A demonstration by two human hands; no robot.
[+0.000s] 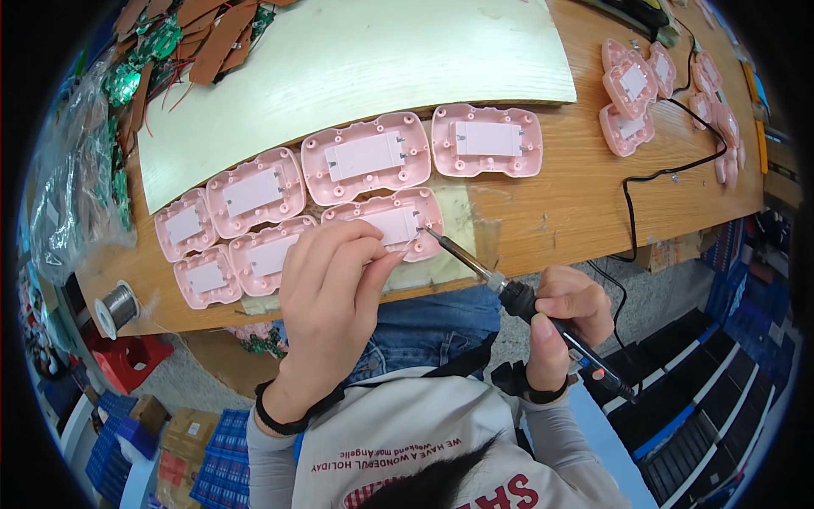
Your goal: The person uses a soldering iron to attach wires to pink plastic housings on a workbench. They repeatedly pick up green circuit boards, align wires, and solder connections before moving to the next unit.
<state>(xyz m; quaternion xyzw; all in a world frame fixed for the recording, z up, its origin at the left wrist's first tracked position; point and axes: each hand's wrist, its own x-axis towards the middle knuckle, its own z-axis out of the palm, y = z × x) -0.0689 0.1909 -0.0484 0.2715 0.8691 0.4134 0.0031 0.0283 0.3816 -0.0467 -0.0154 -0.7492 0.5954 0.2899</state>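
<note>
My right hand (pixel 570 322) grips a black-handled soldering iron (pixel 514 297). Its tip meets a metal contact near the right end of a pink plastic shell (pixel 431 206) in the front row. Over the near edge of that shell, my left hand (pixel 326 284) is closed in a pinch on a thin strand of solder wire (pixel 409 247), which points toward the iron's tip. More pink shells lie open side up in two rows, among them a large one (pixel 365 134) behind and another (pixel 530 127) at the back right. My left fingers partly cover the worked shell.
A solder spool (pixel 117 309) stands at the table's left edge. Green circuit boards and brown strips (pixel 222 42) are heaped far left, beside a clear plastic bag (pixel 72 170). Pink parts (pixel 629 93) sit at the right, near a black cable (pixel 629 204). A pale board (pixel 365 59) lies behind the shells.
</note>
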